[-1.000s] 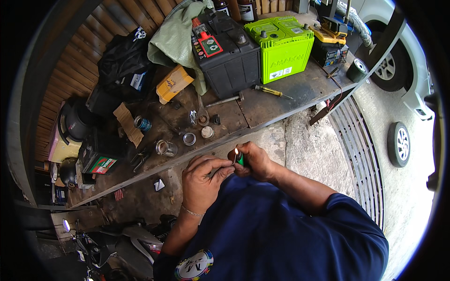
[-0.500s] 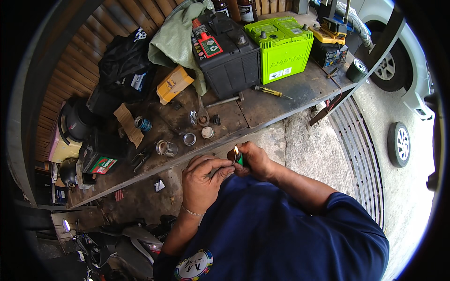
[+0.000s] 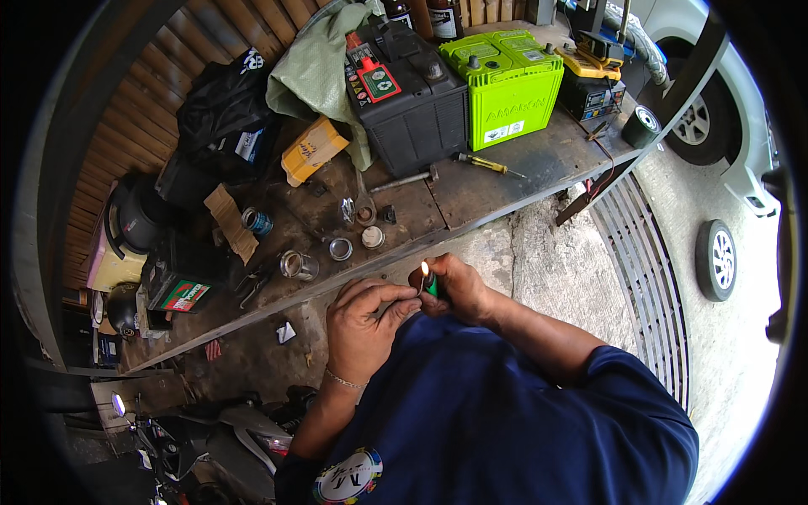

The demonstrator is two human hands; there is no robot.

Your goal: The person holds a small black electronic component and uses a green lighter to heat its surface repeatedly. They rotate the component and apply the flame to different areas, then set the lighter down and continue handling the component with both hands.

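Person: a person in a dark blue shirt [image 3: 505, 421] is bending over the work, and both arms are coming up from the bottom of the view.
Left hand: the left hand [image 3: 364, 324] is curling in, with its fingertips pinching something very small; what it is cannot be told.
Right hand: the right hand [image 3: 459, 289] is closing tight around a green lighter [image 3: 430, 284], with the thumb sitting on top.
Flame: a small yellow flame [image 3: 424, 269] is burning at the top of the lighter, right next to the left fingertips.
Where the lighter is: it is being held up in the air, just in front of the near edge of the table [image 3: 505, 181], over the grey concrete floor [image 3: 555, 269].
Near edge of the table: a small round metal cup [image 3: 340, 248], a pale cap [image 3: 372, 237] and a shiny tin [image 3: 299, 265] are sitting close together.
Middle of the table: a hammer [image 3: 404, 180] and a screwdriver with a yellow handle [image 3: 484, 163] are lying flat.
Back of the table: a black car battery [image 3: 408, 97] is standing just beside a bright green car battery [image 3: 505, 80], and a yellow box [image 3: 313, 150] is lying to the left of them.
Far left: a black bag [image 3: 223, 105] is resting by the wooden wall.
Far right: a white car [image 3: 715, 126] is standing on the ground.
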